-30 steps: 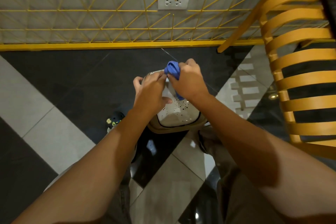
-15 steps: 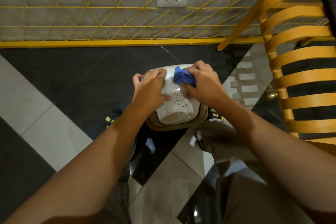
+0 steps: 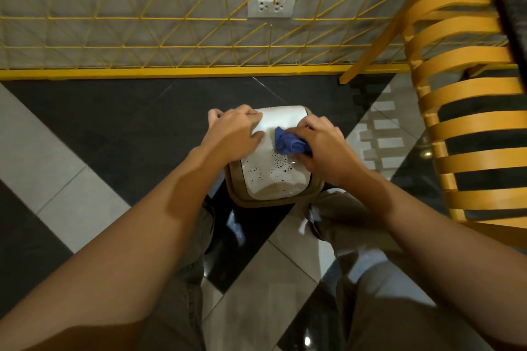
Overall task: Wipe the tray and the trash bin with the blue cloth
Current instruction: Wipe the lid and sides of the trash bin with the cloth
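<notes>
A small trash bin [image 3: 273, 179] with a white speckled lid and a brown rim stands on the floor between my legs. My left hand [image 3: 236, 131] grips the lid's left edge, fingers curled over it. My right hand [image 3: 322, 145] holds a bunched blue cloth [image 3: 289, 145] and presses it on the middle of the lid. Dark specks dot the lid below the cloth. No tray is in view.
A yellow slatted chair [image 3: 467, 128] stands close on the right. Behind the bin runs a yellow wire fence [image 3: 171, 37] with a wall socket [image 3: 271, 4] behind it. The floor has black and pale tiles [image 3: 71, 179].
My right hand has drawn the blue cloth from the lid's far edge down toward its middle. My left hand stays on the left edge, and the bin's far end now shows.
</notes>
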`<state>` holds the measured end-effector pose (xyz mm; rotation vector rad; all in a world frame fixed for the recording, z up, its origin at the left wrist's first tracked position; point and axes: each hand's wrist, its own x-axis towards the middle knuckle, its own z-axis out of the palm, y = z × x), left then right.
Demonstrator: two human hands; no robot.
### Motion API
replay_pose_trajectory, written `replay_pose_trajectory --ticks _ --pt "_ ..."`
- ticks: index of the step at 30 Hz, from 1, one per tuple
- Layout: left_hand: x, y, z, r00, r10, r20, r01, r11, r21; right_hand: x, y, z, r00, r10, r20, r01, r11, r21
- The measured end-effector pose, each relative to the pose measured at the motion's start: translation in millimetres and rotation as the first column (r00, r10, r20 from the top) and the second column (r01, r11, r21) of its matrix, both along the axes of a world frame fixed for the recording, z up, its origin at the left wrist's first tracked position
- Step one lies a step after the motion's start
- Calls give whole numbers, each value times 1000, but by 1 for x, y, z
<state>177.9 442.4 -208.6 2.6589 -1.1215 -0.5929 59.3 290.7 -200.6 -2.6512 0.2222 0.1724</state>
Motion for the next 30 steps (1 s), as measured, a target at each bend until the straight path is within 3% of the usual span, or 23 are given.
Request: replay_pose_trajectory --ticks 6,14,20,24,26,30 --pt "0 -1 1 999 -39 30 38 999 24 13 7 -3 999 -43 20 43 999 -9" --pt "-4 -2 -2 998 -16 65 14 999 31 -16 16 -8 972 234 -13 -234 971 -56" --pt "-4 -3 -2 999 -6 47 3 999 50 11 3 2 999 36 17 -34 995 -97" --pt "-4 -2 -3 998 0 65 -1 1000 24 -16 15 -8 968 251 -18 -252 965 -79" --pt "-5 -2 -3 998 4 60 -6 1000 22 -20 15 -8 957 282 -63 -287 954 -93" --pt "-6 -3 -4 998 0 66 -1 1000 25 6 2 -1 998 52 32 -49 996 -68"
